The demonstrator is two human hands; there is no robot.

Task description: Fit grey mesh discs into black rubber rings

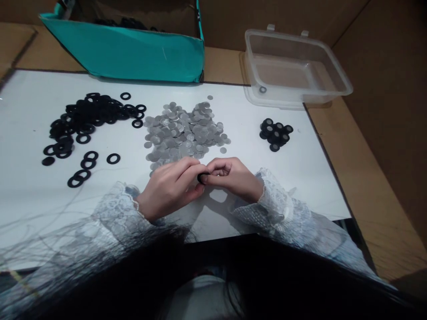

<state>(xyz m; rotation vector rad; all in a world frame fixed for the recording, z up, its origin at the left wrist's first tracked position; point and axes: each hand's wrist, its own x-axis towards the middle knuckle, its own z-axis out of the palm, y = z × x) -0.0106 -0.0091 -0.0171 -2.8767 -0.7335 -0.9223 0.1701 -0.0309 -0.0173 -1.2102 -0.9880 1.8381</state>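
Observation:
My left hand (173, 184) and my right hand (235, 178) meet at the near edge of a pile of thin grey discs (187, 133). Between their fingertips is a black ring (203, 178), tilted and pinched from both sides. Whether a disc sits inside it is hidden by my fingers. To the left lies a heap of black rings (90, 111), with several loose ones nearer me. On the right, a small cluster of black rings with grey centres (276, 133) lies together.
Behind the discs stands a turquoise box (143, 58) with dark things inside. A clear plastic container (300, 91) is at the back right, a small ring visible near its front left corner. Cardboard (383, 178) borders the white table top (300, 186) on the right.

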